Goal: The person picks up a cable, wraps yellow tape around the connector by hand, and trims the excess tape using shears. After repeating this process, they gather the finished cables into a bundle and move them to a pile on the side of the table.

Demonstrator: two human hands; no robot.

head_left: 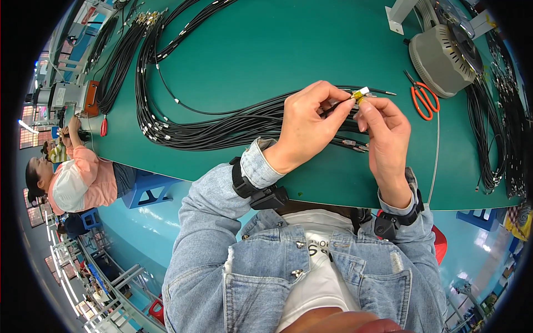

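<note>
Fingertips of the left hand [308,125] and the right hand [387,133] pinch a small brass connector [360,97] on the end of a black cable [383,90], held above the green table [266,50] near its front edge. The fingers hide most of the connector; its exact form cannot be made out. A bundle of black cables [211,130] lies under the hands. Orange-handled scissors [423,99] lie just beside a grey round machine [444,55] at the far right corner, partly cut off.
</note>
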